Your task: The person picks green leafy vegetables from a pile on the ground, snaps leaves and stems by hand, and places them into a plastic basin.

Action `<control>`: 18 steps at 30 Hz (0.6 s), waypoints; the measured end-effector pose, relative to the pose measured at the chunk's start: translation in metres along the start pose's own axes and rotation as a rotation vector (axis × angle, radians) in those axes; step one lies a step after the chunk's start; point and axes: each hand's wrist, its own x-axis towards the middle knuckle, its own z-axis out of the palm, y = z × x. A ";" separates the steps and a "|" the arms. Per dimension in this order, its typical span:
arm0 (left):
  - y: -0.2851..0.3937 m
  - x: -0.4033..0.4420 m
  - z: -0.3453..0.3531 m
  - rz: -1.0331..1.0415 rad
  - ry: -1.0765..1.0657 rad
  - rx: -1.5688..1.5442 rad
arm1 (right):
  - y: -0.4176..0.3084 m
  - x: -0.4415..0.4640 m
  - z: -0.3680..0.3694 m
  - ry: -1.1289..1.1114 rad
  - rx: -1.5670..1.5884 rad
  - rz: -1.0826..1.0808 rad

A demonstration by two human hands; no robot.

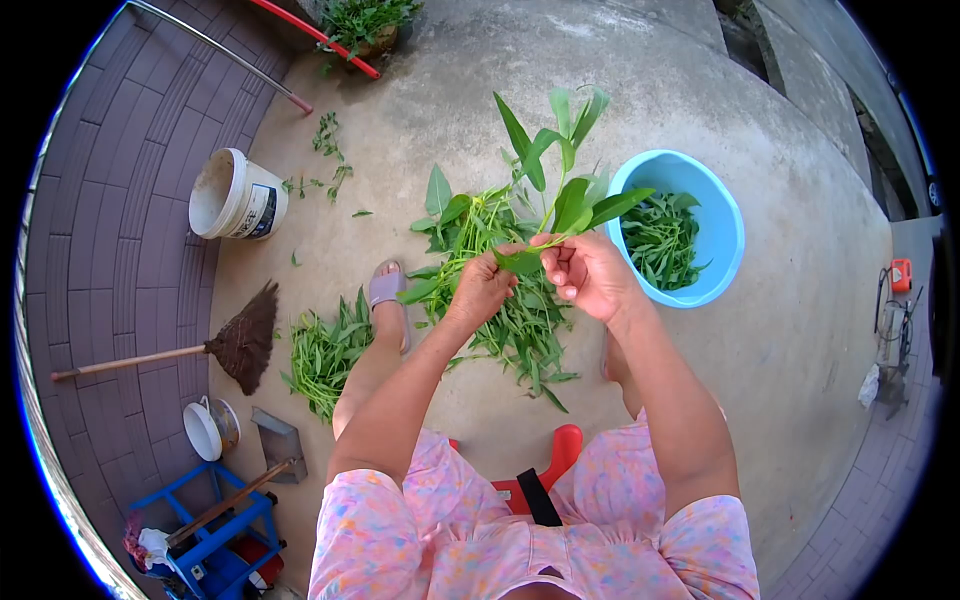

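Observation:
A leafy sprig of water spinach (570, 205) is held up between my two hands, its long pointed leaves fanning out away from me. My left hand (487, 287) is closed on the lower, stem end. With thumb and fingertips, my right hand (592, 272) pinches the stem just beside it; the other fingers curl loosely. Below both hands a big heap of loose water spinach (520, 335) lies on the concrete, partly hidden by my hands. Right of my right hand stands a light blue basin (722, 235) with picked leaves (660, 240) inside.
A smaller pile of greens (330, 355) lies by my left foot. Along the tiled wall are a white bucket (240, 200), a broom (243, 340), a dustpan (278, 445) and a blue frame (215, 540). A red stool (566, 450) shows beneath me. A potted plant (370, 25) stands far back.

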 end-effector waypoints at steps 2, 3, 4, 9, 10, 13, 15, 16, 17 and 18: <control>0.000 -0.001 0.001 0.001 -0.035 0.072 | 0.001 0.000 0.001 0.032 -0.038 -0.015; -0.001 0.000 0.001 0.000 -0.036 0.072 | 0.001 -0.001 0.004 0.073 -0.061 -0.005; -0.003 0.000 0.001 0.015 -0.032 0.093 | 0.001 -0.001 0.005 0.115 -0.084 0.005; -0.005 0.002 -0.002 0.030 -0.014 0.162 | 0.002 0.000 -0.003 0.121 -0.251 0.039; -0.002 0.001 -0.002 0.030 0.006 0.154 | -0.001 -0.001 0.000 0.148 -0.360 0.072; 0.002 0.002 -0.002 0.038 0.028 0.156 | -0.007 -0.009 0.015 0.202 -0.471 0.088; 0.002 0.002 -0.003 0.046 0.029 0.167 | 0.000 -0.005 0.010 0.187 -0.471 0.062; 0.000 0.003 -0.003 0.078 0.031 0.163 | 0.003 -0.004 0.010 0.214 -0.604 -0.004; -0.001 0.003 -0.002 0.110 0.034 0.158 | 0.006 -0.002 0.008 0.242 -0.737 -0.071; -0.002 0.003 -0.002 0.110 0.032 0.158 | 0.013 0.003 0.000 0.258 -0.818 -0.184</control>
